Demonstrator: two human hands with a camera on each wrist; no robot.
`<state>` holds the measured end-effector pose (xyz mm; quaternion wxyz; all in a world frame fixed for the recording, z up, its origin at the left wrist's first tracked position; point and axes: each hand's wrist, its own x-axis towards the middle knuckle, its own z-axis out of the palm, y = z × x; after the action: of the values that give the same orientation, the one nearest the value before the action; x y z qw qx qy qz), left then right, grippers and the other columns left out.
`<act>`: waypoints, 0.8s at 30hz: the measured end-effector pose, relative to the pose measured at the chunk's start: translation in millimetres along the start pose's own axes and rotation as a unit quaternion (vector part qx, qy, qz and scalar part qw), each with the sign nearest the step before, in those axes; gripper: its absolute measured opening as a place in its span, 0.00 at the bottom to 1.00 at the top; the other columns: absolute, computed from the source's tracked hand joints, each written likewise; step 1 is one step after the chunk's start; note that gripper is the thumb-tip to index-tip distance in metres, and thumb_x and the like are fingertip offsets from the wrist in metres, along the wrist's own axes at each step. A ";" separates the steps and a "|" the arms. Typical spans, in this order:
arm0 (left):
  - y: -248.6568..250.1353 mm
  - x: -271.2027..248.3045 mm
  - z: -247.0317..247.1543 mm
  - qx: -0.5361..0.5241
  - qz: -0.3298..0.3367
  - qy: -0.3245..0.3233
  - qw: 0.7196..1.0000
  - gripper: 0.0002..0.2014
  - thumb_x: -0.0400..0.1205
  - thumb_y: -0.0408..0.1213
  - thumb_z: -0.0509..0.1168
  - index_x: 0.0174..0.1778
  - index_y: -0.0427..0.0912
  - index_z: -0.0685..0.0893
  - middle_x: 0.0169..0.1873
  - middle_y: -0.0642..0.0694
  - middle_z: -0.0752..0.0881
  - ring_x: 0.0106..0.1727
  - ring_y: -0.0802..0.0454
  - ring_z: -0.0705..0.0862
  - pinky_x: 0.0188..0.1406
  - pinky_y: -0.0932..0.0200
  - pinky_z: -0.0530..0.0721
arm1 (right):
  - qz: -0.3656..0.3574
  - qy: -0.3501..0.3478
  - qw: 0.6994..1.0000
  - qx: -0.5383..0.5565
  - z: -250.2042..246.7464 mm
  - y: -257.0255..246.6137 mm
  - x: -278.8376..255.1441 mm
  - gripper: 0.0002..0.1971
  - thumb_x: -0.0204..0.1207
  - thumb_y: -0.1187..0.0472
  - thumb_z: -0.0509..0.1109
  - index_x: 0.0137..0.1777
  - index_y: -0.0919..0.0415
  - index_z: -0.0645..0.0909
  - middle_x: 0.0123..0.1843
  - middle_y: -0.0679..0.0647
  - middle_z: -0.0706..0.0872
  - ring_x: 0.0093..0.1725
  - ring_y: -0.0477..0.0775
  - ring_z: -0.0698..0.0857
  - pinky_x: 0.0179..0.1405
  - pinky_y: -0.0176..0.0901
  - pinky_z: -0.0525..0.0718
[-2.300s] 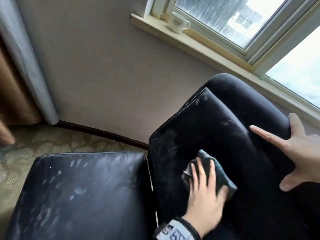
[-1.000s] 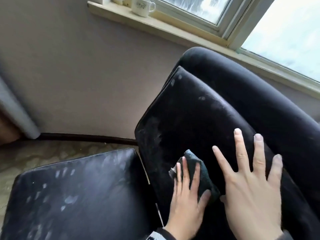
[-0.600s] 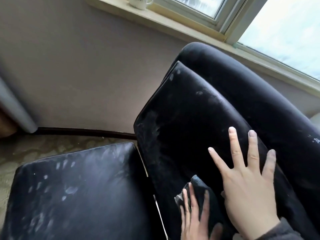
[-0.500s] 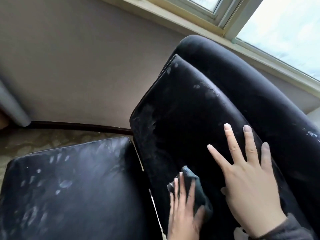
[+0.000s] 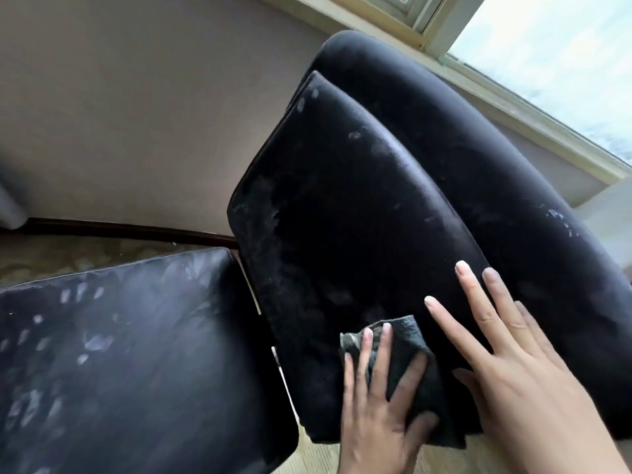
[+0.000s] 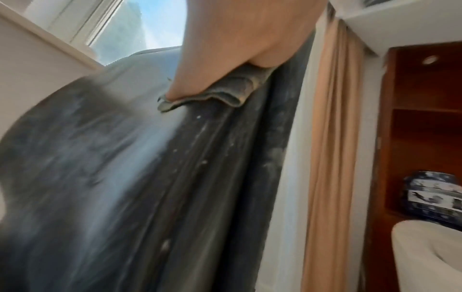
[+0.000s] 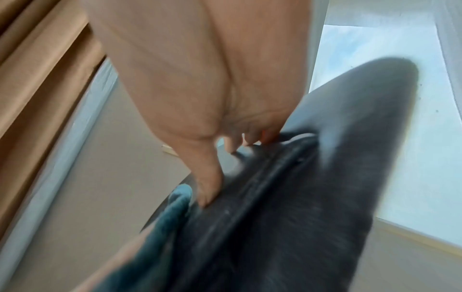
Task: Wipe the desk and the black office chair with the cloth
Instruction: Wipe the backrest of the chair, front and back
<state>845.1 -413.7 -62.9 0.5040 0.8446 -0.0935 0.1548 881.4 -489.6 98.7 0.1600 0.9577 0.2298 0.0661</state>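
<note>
The black chair's back cushion (image 5: 359, 206) leans toward the window, dusty with pale smudges. My left hand (image 5: 379, 401) lies flat on a dark teal cloth (image 5: 407, 350) and presses it against the lower part of that cushion, fingers straight and spread. My right hand (image 5: 513, 364) rests flat on the cushion just right of the cloth, fingers straight. In the left wrist view the cloth (image 6: 225, 92) bunches under my palm on the streaked leather (image 6: 125, 177). In the right wrist view my thumb touches the cushion beside the cloth (image 7: 172, 213).
A black leather seat or footstool (image 5: 130, 354) with pale smears sits at lower left, close to the cushion. A beige wall (image 5: 136, 114) with dark skirting is behind. The window sill (image 5: 513, 111) runs at upper right. Patterned carpet shows at left.
My left hand has slid the cloth down and then a little up again on the lower cushion. My right hand came down flat on the cushion and stays beside it.
</note>
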 end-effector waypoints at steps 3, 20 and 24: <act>-23.3 6.7 -1.4 -0.047 -0.081 0.031 0.995 0.28 0.84 0.63 0.35 0.81 0.67 0.40 0.83 0.56 0.39 0.84 0.53 0.38 0.80 0.47 0.46 | -0.010 -0.005 1.000 0.007 1.5 8.3 -14.8 0.56 0.41 0.78 0.84 0.75 0.57 0.69 0.81 0.60 0.63 0.80 0.60 0.61 0.76 0.45 0.53; -52.3 73.1 -10.4 -0.054 -0.174 0.060 0.981 0.28 0.76 0.69 0.21 0.72 0.71 0.22 0.76 0.61 0.21 0.78 0.60 0.23 0.83 0.44 0.36 | -0.056 0.043 0.996 0.052 15.8 25.9 -7.7 0.52 0.39 0.83 0.72 0.71 0.60 0.71 0.78 0.63 0.68 0.78 0.64 0.62 0.70 0.46 0.62; -18.4 69.4 -12.8 -0.014 -0.069 0.031 0.997 0.29 0.81 0.64 0.25 0.78 0.63 0.25 0.79 0.48 0.24 0.80 0.48 0.25 0.81 0.41 0.34 | -0.060 0.106 0.992 0.025 24.7 21.4 -5.8 0.33 0.63 0.75 0.58 0.71 0.60 0.70 0.77 0.65 0.67 0.78 0.67 0.61 0.74 0.47 0.56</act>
<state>913.6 -393.9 -47.7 0.5278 0.8367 -0.0218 0.1447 890.2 -517.1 82.4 0.1146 0.9334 0.3042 0.1519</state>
